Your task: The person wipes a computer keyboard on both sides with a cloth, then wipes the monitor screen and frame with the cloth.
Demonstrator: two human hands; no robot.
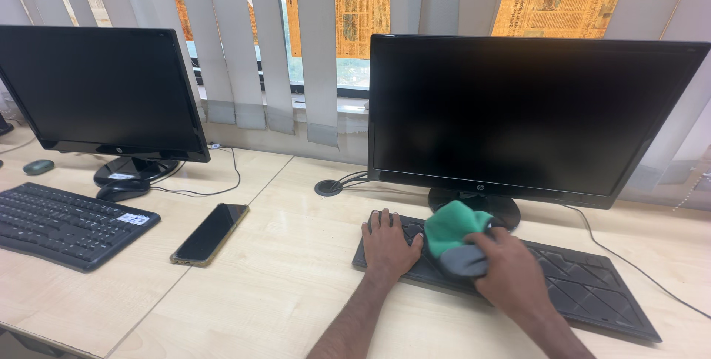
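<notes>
A black keyboard point(592, 292) lies on the light wooden desk point(289, 277) in front of a dark monitor point(526, 115). My left hand point(387, 243) rests flat on the keyboard's left end, fingers spread. My right hand point(511, 270) grips a green and grey cloth point(453, 235) and presses it onto the keys near the keyboard's middle, just below the monitor's round stand point(503, 207).
A black smartphone point(210, 233) lies face up left of the keyboard. Further left stand a second dark monitor point(100, 89), a second black keyboard point(63, 224) and a black mouse point(122, 191). Cables point(637, 270) trail across the desk. Vertical blinds point(259, 41) and newspaper-covered windows sit behind.
</notes>
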